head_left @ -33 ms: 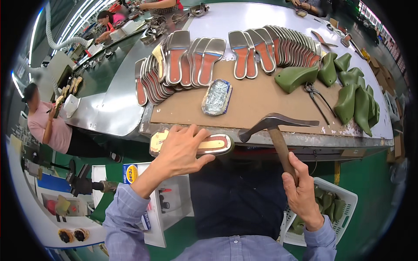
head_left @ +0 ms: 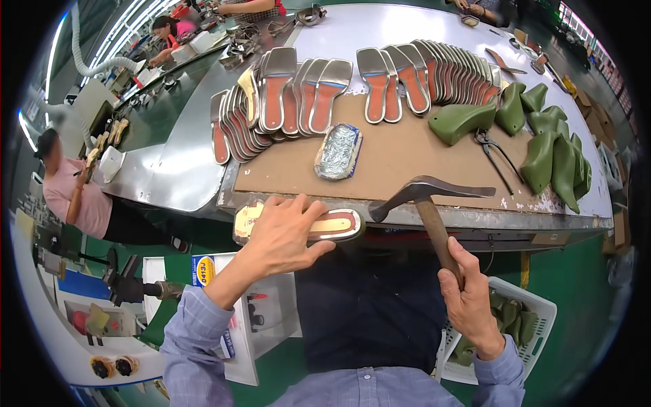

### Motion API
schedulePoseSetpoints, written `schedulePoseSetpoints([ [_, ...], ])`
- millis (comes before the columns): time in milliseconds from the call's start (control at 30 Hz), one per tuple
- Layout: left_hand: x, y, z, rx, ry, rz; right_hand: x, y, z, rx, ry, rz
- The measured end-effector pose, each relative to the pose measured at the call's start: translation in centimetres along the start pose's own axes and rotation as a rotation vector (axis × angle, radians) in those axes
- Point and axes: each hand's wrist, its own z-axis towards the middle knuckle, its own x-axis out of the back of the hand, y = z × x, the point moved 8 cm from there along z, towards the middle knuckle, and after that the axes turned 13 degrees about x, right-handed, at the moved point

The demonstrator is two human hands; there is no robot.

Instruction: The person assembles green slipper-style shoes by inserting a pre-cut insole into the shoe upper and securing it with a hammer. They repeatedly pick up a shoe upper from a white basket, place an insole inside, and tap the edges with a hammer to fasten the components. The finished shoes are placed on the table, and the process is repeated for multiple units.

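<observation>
At the near edge of the bench, my left hand (head_left: 281, 237) grips a shoe last (head_left: 337, 224) lying sole up. A cream and brown insole covers its bottom, and my fingers spread across the middle hide part of it. My right hand (head_left: 470, 292) is closed round the wooden handle of a hammer (head_left: 437, 227). The hammer's dark curved head hangs in the air over the bench edge, to the right of the last and apart from it. Behind the last, a block wrapped in clear film (head_left: 338, 150) rests on brown board.
Rows of red-brown insoles with silvery rims (head_left: 274, 98) line the board's far side. Green shoe lasts (head_left: 461, 122) and pincers (head_left: 498, 157) lie at right. A white crate (head_left: 539, 353) of green lasts stands below right. A person in pink (head_left: 78, 197) works at far left.
</observation>
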Motion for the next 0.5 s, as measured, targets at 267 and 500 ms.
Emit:
schedulePoseSetpoints([
  [267, -0.3, 0.0, -0.4, 0.022, -0.005, 0.006, 2.8, -5.2, 2.6, 0.201, 0.115, -0.075],
  [500, -0.4, -0.1, -0.1, 0.046, -0.027, 0.01, -2.5, -3.5, 4.2, 0.074, -0.219, -0.151],
])
